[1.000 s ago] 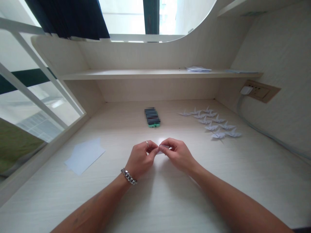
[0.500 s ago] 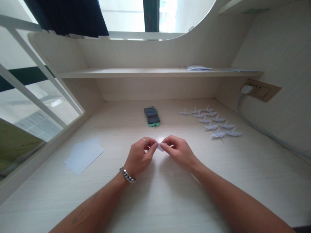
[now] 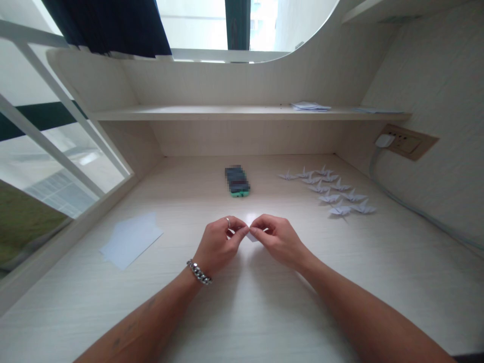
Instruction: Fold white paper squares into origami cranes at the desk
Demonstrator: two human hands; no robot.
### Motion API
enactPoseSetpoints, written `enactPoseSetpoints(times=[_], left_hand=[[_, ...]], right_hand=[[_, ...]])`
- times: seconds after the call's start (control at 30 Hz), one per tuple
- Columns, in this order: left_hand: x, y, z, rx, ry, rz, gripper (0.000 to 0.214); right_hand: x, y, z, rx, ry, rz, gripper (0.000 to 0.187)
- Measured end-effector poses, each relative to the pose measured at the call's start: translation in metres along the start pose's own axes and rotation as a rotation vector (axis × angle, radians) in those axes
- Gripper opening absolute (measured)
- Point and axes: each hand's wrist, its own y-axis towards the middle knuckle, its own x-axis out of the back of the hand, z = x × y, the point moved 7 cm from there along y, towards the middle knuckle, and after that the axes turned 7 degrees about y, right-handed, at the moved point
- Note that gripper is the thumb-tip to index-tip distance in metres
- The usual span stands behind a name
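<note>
Paper: a small white folded paper (image 3: pixel 250 234) sits between your two hands, just above the desk (image 3: pixel 264 312), near the middle.
Left hand: your left hand (image 3: pixel 218 245) pinches the left end of the paper with thumb and fingertips. It wears a ring and a bracelet (image 3: pixel 199 273).
Right hand: your right hand (image 3: pixel 279 239) pinches the right end the same way. The fingertips of both hands almost touch.
Fold: most of the paper is hidden by your fingers, so you cannot tell which fold it is.
Doing it well: I think it helps to keep both pinches tight and close to the crease. Line the edges up first, then press. Pull gently, because thin paper tears.
Cranes: little paper cranes (image 3: pixel 333 191) lie in a bunch on the right, well away from your hands. Keep your right elbow in so you do not sweep them.
Sheets: flat sheets (image 3: pixel 130 240) lie to your left, well apart from your hand.
Phone: a phone (image 3: pixel 237 181) lies behind your hands, toward the back wall.
Edges: a rail and glass stand on the left, a wall with a socket (image 3: pixel 406 141) and a cable on the right, and a shelf (image 3: pixel 227 113) above the back.
Open room: the desk is bare in front of you, between your arms.
</note>
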Motion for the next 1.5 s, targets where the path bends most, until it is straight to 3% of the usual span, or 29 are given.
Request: enactPoseSetpoints(times=[0.1, 0.23, 0.43, 0.6, 0.77, 0.93, 1.17, 1.5], left_hand=[[-0.001, 0.002, 0.009, 0.094, -0.131, 0.032, 0.018], [0.003, 0.003, 0.013, 0.137, -0.097, 0.012, 0.017], [0.01, 0.004, 0.011, 0.15, -0.038, -0.021, 0.015], [0.007, 0.005, 0.018, 0.167, -0.186, -0.048, 0.017], [-0.004, 0.005, 0.021, 0.148, -0.284, 0.031, 0.02], [0.002, 0.004, 0.019, 0.125, -0.218, -0.043, 0.019], [-0.001, -0.001, 0.004, -0.023, 0.049, -0.02, 0.013], [-0.001, -0.002, -0.002, -0.118, 0.131, -0.032, 0.009]], right_hand=[[0.001, 0.001, -0.001, -0.013, 0.028, -0.016, 0.013], [0.002, 0.002, -0.004, -0.026, 0.008, -0.005, 0.013], [0.006, 0.002, -0.002, -0.027, -0.061, -0.028, 0.015], [0.006, 0.003, -0.004, -0.021, -0.032, -0.017, 0.015], [0.008, 0.006, -0.014, -0.051, 0.112, -0.085, 0.016], [-0.003, 0.005, -0.014, -0.064, 0.039, 0.037, 0.011], [0.003, 0.003, -0.006, -0.003, 0.093, -0.038, 0.013], [0.0, 0.002, -0.006, -0.011, 0.028, -0.004, 0.012]])
